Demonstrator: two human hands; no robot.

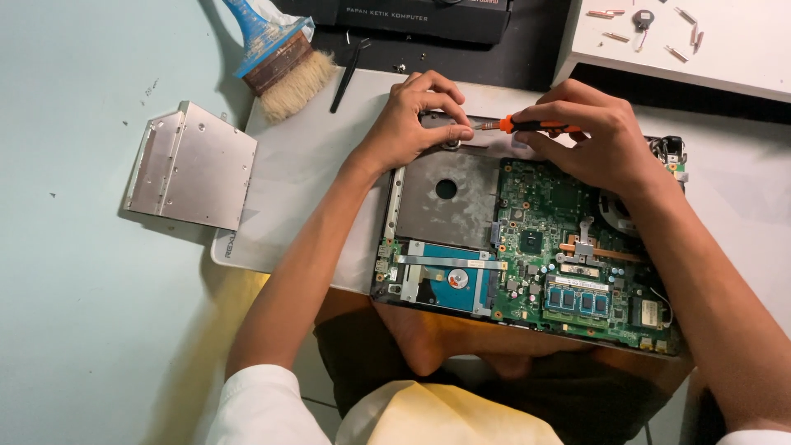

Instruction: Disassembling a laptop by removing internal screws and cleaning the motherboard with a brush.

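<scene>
An opened laptop base (449, 202) lies in front of me, with its green circuit board (544, 239), blue hard drive (449, 284) and memory modules (577, 301) exposed. My right hand (597, 140) grips an orange-handled screwdriver (527, 126) held sideways, its tip pointing left toward the laptop's far edge. My left hand (416, 119) rests on that far edge, its fingertips pinched around the screwdriver's tip.
A silver optical drive (194, 165) lies at the left on the pale surface. A blue-handled brush (276, 58) and black tweezers (346, 70) sit beyond the laptop. A white tray (725, 49) with small parts is at the top right, and a dark box (412, 16) at the top.
</scene>
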